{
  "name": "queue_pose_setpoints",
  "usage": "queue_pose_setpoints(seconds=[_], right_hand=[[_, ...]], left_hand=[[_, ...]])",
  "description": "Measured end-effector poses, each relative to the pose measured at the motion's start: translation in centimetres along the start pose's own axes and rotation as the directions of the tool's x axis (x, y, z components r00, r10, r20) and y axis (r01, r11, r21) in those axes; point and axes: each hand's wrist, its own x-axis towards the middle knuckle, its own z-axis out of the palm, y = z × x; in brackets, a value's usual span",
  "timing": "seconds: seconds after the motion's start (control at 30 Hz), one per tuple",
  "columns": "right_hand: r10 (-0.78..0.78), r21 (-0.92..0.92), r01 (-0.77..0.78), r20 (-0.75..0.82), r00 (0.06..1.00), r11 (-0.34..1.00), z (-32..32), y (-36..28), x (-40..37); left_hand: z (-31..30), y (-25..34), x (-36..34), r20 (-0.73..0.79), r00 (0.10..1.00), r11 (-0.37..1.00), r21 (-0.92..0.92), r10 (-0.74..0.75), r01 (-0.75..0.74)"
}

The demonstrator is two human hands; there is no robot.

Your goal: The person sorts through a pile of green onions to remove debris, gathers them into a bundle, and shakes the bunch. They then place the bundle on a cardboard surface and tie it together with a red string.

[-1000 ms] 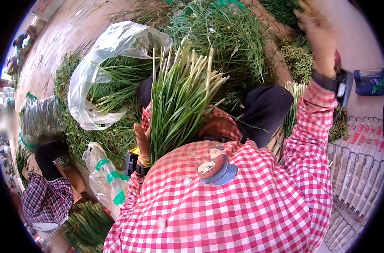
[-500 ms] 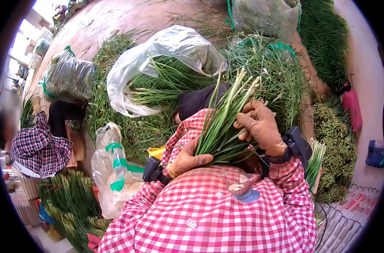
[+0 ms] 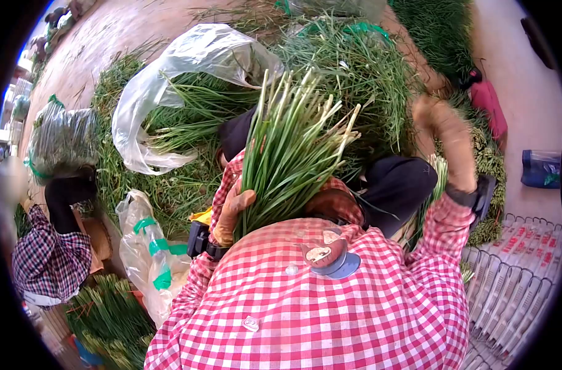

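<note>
My left hand (image 3: 232, 213), in a tan glove, is closed round the lower part of a bunch of green chives (image 3: 287, 154). The bunch leans against my front, its pale cut ends fanning upward and to the right. My right hand (image 3: 441, 132), gloved too, is raised out to the right, apart from the bunch. Motion smears its fingers, so their state and anything in them cannot be made out. Ahead of me, an open clear plastic bag (image 3: 198, 46) holds more chives (image 3: 198, 111).
Loose green trimmings (image 3: 361, 80) are heaped ahead. A co-worker in a checked shirt (image 3: 49, 259) sits at left, near a wrapped bundle (image 3: 65, 139). Another plastic bag with green tape (image 3: 148, 246) lies left of me. Stacked greens (image 3: 487, 185) and a wire rack (image 3: 515, 277) stand at right.
My right hand has left the bunch and swung out to the right. The bunch now stands more upright and spread in my left hand. The view has shifted slightly rightward.
</note>
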Motion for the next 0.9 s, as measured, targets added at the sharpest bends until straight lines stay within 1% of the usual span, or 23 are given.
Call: queue_pose_setpoints(seconds=[0.03,0.07,0.1,0.13,0.17,0.2,0.23,0.27,0.3,0.33,0.37,0.4,0.47,0.5,0.53,0.6,0.63,0.7,0.73,0.8,0.83,0.87,0.9], right_hand=[[-0.075,-0.608,0.218,0.252,0.965,0.763,-2.7,6.1,-0.2],[0.300,-0.613,-0.083,0.259,0.918,0.785,-1.6,7.7,-2.2],[0.251,-0.521,0.019,0.441,0.862,0.853,0.1,9.4,-4.1],[0.334,-0.207,-0.262,0.590,0.736,0.943,2.6,8.3,-5.8],[0.132,0.002,-0.203,0.758,0.639,0.979,4.6,10.6,-6.1],[0.042,0.338,-0.389,0.706,0.707,0.857,7.5,9.9,-6.2],[0.034,0.484,-0.516,0.705,0.708,0.706,9.1,8.6,-5.6],[0.019,0.601,-0.610,0.704,0.710,0.517,9.9,6.5,-4.4],[-0.004,0.681,-0.668,0.701,0.713,0.301,10.5,5.3,-3.2],[-0.131,0.522,-0.227,0.562,0.817,0.822,11.5,6.4,-2.2],[-0.328,0.104,0.320,0.486,0.810,0.942,12.6,8.6,-1.3],[-0.356,0.125,0.340,0.483,0.800,0.932,13.5,10.7,-0.8],[-0.390,0.144,0.367,0.466,0.794,0.919,14.8,12.5,-0.1],[-0.416,0.409,0.216,0.500,0.760,0.886,15.5,12.7,0.2],[-0.452,0.630,0.031,0.521,0.724,0.776,16.3,13.0,0.3],[-0.546,0.856,-0.366,0.516,0.660,0.367,17.8,13.3,0.5],[-0.597,0.836,-0.538,0.488,0.638,0.108,18.4,13.4,0.7],[-0.685,0.532,-0.754,0.383,0.620,-0.385,19.2,13.4,0.9],[-0.626,0.593,-0.728,0.433,0.649,-0.344,19.1,13.0,0.4],[-0.629,0.601,-0.724,0.428,0.649,-0.338,20.1,12.1,-0.3],[-0.638,0.608,-0.721,0.418,0.647,-0.332,19.8,9.9,-0.9],[-0.461,0.815,-0.579,0.504,0.731,-0.027,18.4,7.7,-2.3],[-0.477,0.771,-0.632,0.527,0.703,-0.078,18.2,8.1,-1.5]], left_hand=[[-0.4,0.0,-0.1,-0.005,1.000,0.999,0.018,0.031,-0.031],[-0.6,-0.1,-0.1,-0.009,0.998,0.997,0.036,0.062,-0.062],[-0.7,0.0,-0.1,-0.013,0.996,0.995,0.057,0.084,-0.083],[-0.1,0.4,-0.3,0.030,0.999,0.999,0.026,0.026,-0.027],[0.9,0.9,-0.4,0.032,0.999,0.997,0.077,0.023,-0.025],[2.4,1.1,-0.3,0.037,0.999,0.991,0.129,0.021,-0.026],[3.9,1.3,-0.3,0.043,0.999,0.984,0.177,0.023,-0.031],[5.1,1.9,0.2,0.127,0.991,0.953,0.293,0.047,-0.082],[6.2,2.5,0.9,0.234,0.958,0.725,0.629,0.168,-0.281],[7.1,3.2,1.6,0.377,0.894,0.349,0.826,0.241,-0.443],[7.8,3.5,2.0,0.529,0.812,-0.100,0.847,0.246,-0.521],[8.2,3.2,2.3,0.526,0.823,-0.320,0.834,0.214,-0.449],[9.5,3.0,2.1,0.508,0.853,-0.467,0.787,0.118,-0.404],[10.1,3.2,1.7,0.493,0.867,-0.535,0.752,0.068,-0.385],[10.9,4.1,0.9,0.433,0.901,-0.427,0.820,0.027,-0.382],[9.9,6.8,-0.2,0.658,0.748,-0.394,0.713,0.090,-0.580],[8.8,8.0,-0.4,0.748,0.652,-0.380,0.643,0.126,-0.665],[7.0,8.5,-0.9,0.498,0.698,-0.036,0.826,0.514,-0.563],[7.7,8.7,-0.5,0.313,0.809,0.231,0.851,0.497,-0.472],[0.3,4.7,3.0,0.215,0.896,0.621,0.657,0.389,-0.428],[-0.8,3.8,4.0,0.195,0.926,0.769,0.515,0.324,-0.378],[-2.0,4.0,4.3,0.199,0.924,0.763,0.521,0.328,-0.383],[-0.4,3.2,4.7,0.201,0.933,0.783,0.507,0.299,-0.361]])
